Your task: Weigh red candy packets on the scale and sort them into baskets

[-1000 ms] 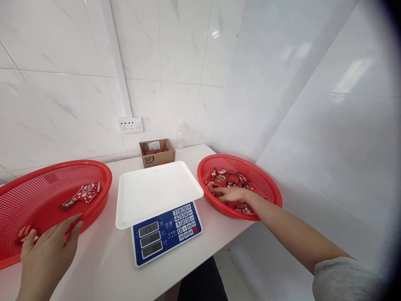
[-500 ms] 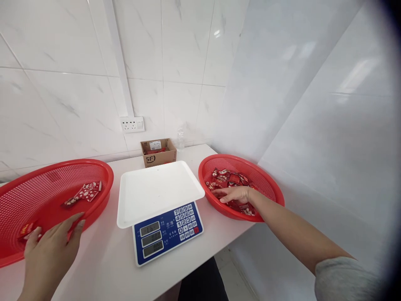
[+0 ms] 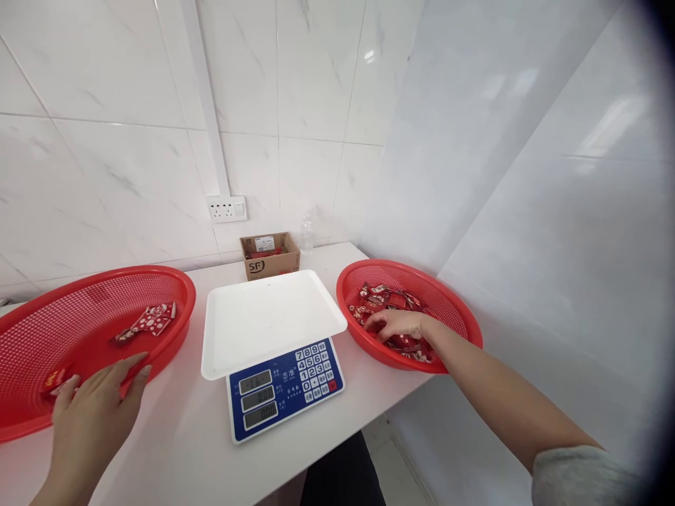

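Observation:
My left hand (image 3: pixel 100 404) is palm down over the near rim of the left red basket (image 3: pixel 182 281), thumb and fingers spread. Inside that basket are a red-and-white dotted packet (image 3: pixel 155 320) and another red packet (image 3: pixel 55 381) near my little finger. My right hand (image 3: pixel 395 324) is down in the right red basket (image 3: pixel 458 309), its fingers curled among a heap of red packets (image 3: pixel 382 299); what lies under the fingertips is hidden. Between the baskets stands a blue-and-white weighing scale (image 3: pixel 285 386) with a bare white pan (image 3: pixel 271 320).
Behind the scale are a small cardboard box (image 3: pixel 271 267) holding red items and a clear plastic bottle (image 3: pixel 306 232). A socket (image 3: pixel 226 209) is on the tiled back wall. Another wall rises close on the right. The white table's (image 3: pixel 195 450) front edge runs below the scale.
My right hand's fingers have curled down into the red packets, where they were straighter before. My left hand has stayed by the left basket's rim. The view has shifted slightly.

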### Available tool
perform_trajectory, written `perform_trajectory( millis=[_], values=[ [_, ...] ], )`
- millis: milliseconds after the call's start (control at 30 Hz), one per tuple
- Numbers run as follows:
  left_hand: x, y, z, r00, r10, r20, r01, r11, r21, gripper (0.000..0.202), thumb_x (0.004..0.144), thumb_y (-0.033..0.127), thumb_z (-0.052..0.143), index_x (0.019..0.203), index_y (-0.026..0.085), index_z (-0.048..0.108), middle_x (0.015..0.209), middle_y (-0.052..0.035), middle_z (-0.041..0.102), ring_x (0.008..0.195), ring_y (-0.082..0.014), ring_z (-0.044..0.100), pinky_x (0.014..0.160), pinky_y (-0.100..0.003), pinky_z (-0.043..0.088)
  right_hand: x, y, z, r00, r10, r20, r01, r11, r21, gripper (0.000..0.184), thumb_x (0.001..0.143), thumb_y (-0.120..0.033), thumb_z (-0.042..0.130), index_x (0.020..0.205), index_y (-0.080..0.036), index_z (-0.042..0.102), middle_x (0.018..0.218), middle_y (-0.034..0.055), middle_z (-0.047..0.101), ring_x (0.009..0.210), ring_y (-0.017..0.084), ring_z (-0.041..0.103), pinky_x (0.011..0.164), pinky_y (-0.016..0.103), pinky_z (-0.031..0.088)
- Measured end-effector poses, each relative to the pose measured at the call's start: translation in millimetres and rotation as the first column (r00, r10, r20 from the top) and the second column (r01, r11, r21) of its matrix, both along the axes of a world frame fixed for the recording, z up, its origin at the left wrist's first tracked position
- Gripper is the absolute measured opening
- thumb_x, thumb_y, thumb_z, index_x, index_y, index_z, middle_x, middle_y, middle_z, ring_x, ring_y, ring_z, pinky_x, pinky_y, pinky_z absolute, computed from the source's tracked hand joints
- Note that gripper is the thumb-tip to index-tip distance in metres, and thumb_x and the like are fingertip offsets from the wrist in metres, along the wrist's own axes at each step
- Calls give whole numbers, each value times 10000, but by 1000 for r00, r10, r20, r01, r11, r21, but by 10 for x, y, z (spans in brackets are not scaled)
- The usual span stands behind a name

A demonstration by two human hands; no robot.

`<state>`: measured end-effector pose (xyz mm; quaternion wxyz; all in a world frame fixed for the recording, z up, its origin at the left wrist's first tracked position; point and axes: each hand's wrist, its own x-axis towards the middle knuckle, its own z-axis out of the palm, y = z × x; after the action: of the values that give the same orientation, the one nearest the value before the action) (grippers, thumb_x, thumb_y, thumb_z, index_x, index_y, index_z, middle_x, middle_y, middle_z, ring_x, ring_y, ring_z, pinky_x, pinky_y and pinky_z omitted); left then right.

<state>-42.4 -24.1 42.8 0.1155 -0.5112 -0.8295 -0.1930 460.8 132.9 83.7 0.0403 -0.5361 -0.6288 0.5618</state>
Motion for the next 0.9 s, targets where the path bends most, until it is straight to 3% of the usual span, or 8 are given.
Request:
perform_trajectory(
  millis=[133,267,367,467,533,633,733,900],
  values=[
    [175,-35,182,990,-121,-74,133,975,177,224,827,401,388,965,308,538,1061,19,663,1149,-227,511,1001,-396,334,56,14,178,977,-201,-65,208,970,125,422,653,-217,625,1072,-230,585,1009,58,638,913,219,601,757,339,506],
    [596,-51,446,948,-204,243,127,945,300,251,800,408,445,993,299,561,1135,-26,615,1148,-253,510,945,-395,415,-129,-56,452,909,-304,-285,363,913,184,475,721,-306,590,1178,-270,464,1097,55,596,945,208,604,793,357,513],
    [1014,-11,584,692,-405,597,224,908,355,340,760,436,524,1022,227,580,1069,-64,638,1045,-257,571,897,-397,459,-511,-142,593,799,-271,-537,401,906,139,446,655,-270,659,1077,-270,513,957,15,624,793,178,622,775,377,518],
    [1413,81,663,174,-529,830,339,824,454,446,794,448,529,1177,221,494,1091,-88,601,942,-218,609,799,-385,525,-1019,-251,623,773,-126,-622,260,957,128,401,629,-252,680,1009,-261,553,873,-5,625,701,149,604,762,399,515],
    [1608,164,710,-48,-463,885,355,820,448,499,817,462,512,1257,249,413,1069,-88,577,860,-188,622,730,-365,553,-1354,-330,590,811,22,-584,144,961,236,376,656,-245,664,1019,-257,571,866,-3,622,712,151,604,771,408,506],
    [1737,305,772,-168,-407,898,291,850,440,580,804,490,522,1307,267,340,1035,-86,553,734,-153,616,610,-324,566,-1764,-425,493,859,276,-431,15,828,560,318,702,-202,617,1016,-254,613,997,22,600,880,180,593,838,397,469],
    [1695,439,775,-192,-422,886,305,832,463,553,736,437,638,1223,259,445,1042,-81,564,689,-139,614,547,-282,557,-2016,-458,389,846,396,-357,-12,684,729,317,719,-157,580,1017,-258,627,1089,39,560,1012,195,543,899,390,434],
    [1545,579,654,-284,-403,870,222,855,469,315,694,323,708,956,196,587,902,-52,628,679,-137,623,566,-282,557,-2134,-440,322,851,388,-354,-14,691,723,419,724,-153,564,1125,-276,567,1154,36,544,1093,193,505,965,394,392]
  ],
)
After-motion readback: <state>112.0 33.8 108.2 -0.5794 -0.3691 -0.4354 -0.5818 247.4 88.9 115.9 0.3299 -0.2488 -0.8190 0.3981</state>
